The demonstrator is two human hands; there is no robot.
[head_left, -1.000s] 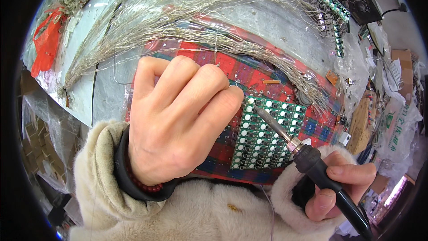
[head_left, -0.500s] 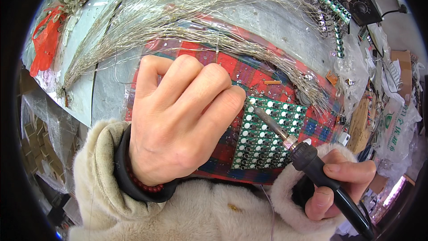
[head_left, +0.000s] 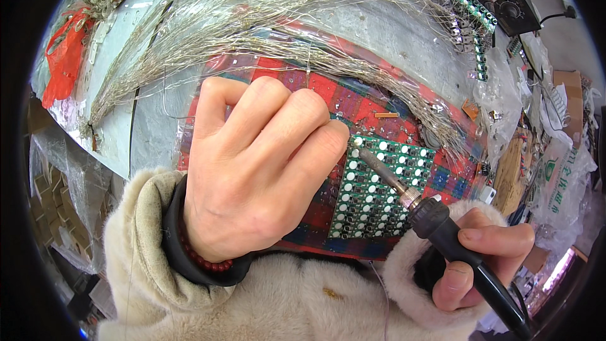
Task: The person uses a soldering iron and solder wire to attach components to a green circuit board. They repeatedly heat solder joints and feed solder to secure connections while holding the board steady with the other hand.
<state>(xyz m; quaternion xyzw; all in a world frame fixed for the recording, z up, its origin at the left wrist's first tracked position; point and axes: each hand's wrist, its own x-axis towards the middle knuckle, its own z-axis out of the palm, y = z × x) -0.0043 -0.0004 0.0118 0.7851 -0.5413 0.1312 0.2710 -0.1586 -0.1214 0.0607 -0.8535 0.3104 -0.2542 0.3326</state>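
A black-handled soldering iron (head_left: 435, 222) is gripped in my right hand (head_left: 486, 256). Its metal tip reaches the upper left part of a green circuit board panel (head_left: 377, 192), which carries rows of white round buttons and small black parts. My left hand (head_left: 259, 170), back upward and fingers curled in, is closed just left of the panel. Whatever its fingertips hold is hidden beneath the hand. Under the panel lies a red and blue plaid cloth (head_left: 315, 215) beneath clear plastic, sprinkled with tiny scraps.
A long bundle of thin silvery wires (head_left: 265, 47) arcs across the table behind my hands. Strips of green boards (head_left: 461, 0) and a black box with a dial (head_left: 512, 7) stand at the far right. A red bag (head_left: 66, 57) hangs at the left; plastic bags (head_left: 558, 180) lie at the right.
Hardly anything differs. The panel has shifted very slightly, and both hands hold nearly the same pose, with the iron's tip still at the panel's upper left.
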